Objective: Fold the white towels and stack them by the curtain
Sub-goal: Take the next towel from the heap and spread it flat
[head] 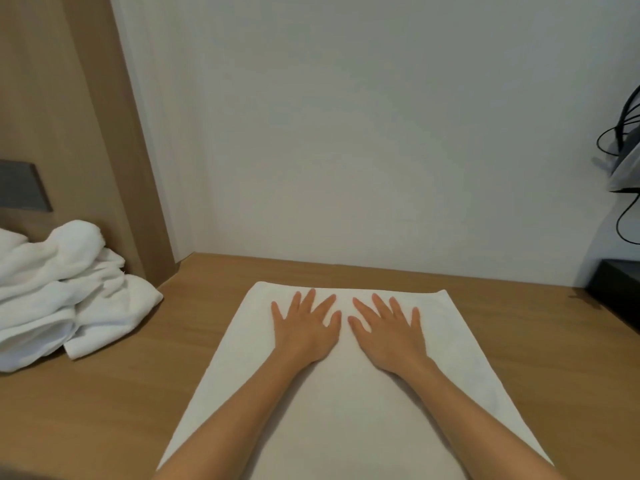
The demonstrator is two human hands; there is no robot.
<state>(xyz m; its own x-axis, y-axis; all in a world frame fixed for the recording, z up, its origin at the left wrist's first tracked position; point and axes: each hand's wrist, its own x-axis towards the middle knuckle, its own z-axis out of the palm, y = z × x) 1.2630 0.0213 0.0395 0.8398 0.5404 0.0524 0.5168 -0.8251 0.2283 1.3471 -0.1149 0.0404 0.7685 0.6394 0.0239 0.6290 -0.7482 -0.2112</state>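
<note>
A white towel (349,403) lies flat on the wooden table (114,403), its far edge near the wall. My left hand (306,327) and my right hand (388,329) press palm-down on the towel's far half, side by side, fingers spread and straight. A heap of crumpled white towels (65,296) sits at the table's left, against a brown wooden panel. No curtain is clearly in view.
A pale wall (363,133) rises just behind the table. A dark box (620,292) stands at the far right edge, with black cables (623,133) hanging above it. A dark plate (20,187) is mounted on the brown panel at left.
</note>
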